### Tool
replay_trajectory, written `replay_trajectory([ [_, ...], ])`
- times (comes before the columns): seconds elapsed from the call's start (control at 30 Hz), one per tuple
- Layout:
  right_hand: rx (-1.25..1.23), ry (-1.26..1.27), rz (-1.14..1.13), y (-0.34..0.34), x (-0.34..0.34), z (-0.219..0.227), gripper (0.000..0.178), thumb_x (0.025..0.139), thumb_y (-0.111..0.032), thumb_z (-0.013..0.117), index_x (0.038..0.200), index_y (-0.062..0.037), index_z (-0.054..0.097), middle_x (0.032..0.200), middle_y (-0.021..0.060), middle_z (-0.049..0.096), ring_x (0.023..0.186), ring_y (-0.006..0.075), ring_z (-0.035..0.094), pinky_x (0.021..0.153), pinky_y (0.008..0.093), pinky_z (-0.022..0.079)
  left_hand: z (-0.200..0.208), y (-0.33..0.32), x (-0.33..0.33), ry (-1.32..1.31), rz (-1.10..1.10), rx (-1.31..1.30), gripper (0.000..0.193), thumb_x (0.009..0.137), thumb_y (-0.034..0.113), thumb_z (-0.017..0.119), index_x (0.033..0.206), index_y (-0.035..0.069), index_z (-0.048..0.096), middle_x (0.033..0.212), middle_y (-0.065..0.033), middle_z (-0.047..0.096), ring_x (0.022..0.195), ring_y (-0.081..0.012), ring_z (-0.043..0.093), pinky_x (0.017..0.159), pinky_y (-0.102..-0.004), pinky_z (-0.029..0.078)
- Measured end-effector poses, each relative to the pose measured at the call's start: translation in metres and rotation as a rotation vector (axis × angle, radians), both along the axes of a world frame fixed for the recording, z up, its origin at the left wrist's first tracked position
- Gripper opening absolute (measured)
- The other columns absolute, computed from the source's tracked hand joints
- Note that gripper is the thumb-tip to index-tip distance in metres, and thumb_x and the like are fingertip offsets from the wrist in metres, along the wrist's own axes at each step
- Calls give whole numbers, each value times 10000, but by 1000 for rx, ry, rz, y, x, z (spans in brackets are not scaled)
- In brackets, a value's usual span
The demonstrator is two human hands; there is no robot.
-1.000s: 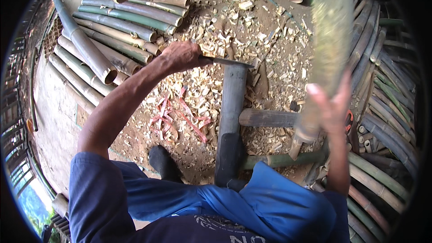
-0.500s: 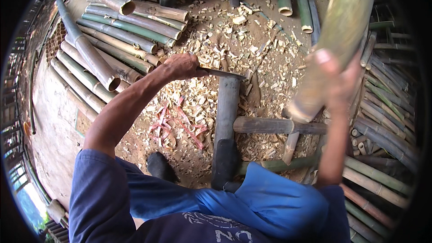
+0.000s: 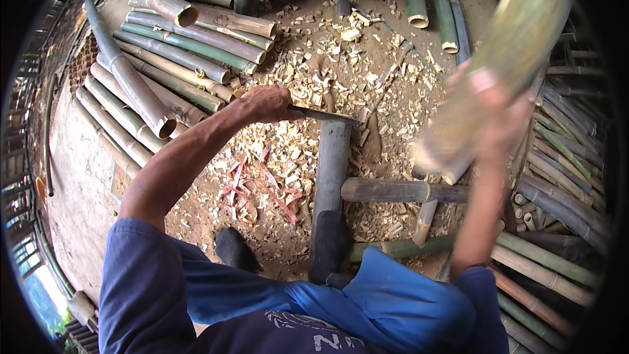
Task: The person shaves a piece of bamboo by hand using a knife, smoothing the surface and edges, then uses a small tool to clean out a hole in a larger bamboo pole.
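Observation:
My left hand [image 3: 267, 103] is closed round the handle end of a knife [image 3: 321, 115], its dark blade stretching right across the end of a thick dark bamboo beam [image 3: 332, 157]. To the right, my right hand [image 3: 495, 101] grips a thick greenish bamboo pole [image 3: 524, 19], raised and tilted, its upper end running out of view. Motion smears both this hand and the pole. The pole's pale lower end hangs apart from the blade, above a dark bamboo crosspiece [image 3: 393, 191] that meets the beam. My dark-socked foot [image 3: 329, 239] rests on the beam's near part.
Pale wood chips [image 3: 288, 141] and reddish strips [image 3: 265, 190] litter the ground. Cut bamboo poles [image 3: 196, 42] are stacked at the far left. More bamboo [image 3: 563, 170] is piled at the right, and several green poles [image 3: 445, 19] lie at the far right.
The blurred bamboo pole in my right hand has shifted slightly, its upper part to the right. My left hand and the knife hold their place on the beam.

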State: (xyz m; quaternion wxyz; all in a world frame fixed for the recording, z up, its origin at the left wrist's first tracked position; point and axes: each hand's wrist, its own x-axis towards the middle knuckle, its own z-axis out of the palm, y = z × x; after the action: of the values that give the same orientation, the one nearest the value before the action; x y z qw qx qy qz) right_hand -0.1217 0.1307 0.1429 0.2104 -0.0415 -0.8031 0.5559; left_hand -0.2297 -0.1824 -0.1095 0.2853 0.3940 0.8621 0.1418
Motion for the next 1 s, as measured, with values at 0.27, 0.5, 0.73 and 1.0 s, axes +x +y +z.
replay_trajectory([
  [0.27, 147, -947, 512, 15, 2, -62, 843, 760, -357, 817, 1400, 67, 468, 1212, 219, 631, 1064, 272, 672, 898, 369, 576, 9, 0, 5, -196, 43, -125, 522, 997, 603, 591, 961, 122, 790, 643, 0, 628, 501, -88, 512, 418, -299, 446],
  [0.5, -127, -194, 165, -3, 6, -6, 555, 867, -264, 711, 1304, 31, 539, 1055, 146, 642, 776, 215, 701, 704, 327, 626, -6, 0, -6, -131, -9, -84, 594, 959, 644, 607, 812, 87, 752, 575, 2, 576, 464, -116, 495, 413, -315, 431],
  [0.73, 233, -1033, 507, 10, 25, -126, 874, 763, -324, 811, 1424, 86, 413, 1232, 255, 622, 1084, 305, 683, 969, 376, 578, 2, 17, -22, -474, 42, -241, 509, 963, 573, 676, 856, 85, 773, 672, -23, 687, 504, -111, 559, 467, -303, 457],
  [1.0, -586, -832, 224, 47, 83, -101, 754, 825, -276, 711, 1464, 1, 424, 1127, 174, 633, 827, 252, 706, 681, 396, 641, 2, 19, -26, -545, -40, -358, 260, 904, 333, 796, 916, 74, 781, 724, -36, 728, 499, -107, 564, 468, -282, 461],
])
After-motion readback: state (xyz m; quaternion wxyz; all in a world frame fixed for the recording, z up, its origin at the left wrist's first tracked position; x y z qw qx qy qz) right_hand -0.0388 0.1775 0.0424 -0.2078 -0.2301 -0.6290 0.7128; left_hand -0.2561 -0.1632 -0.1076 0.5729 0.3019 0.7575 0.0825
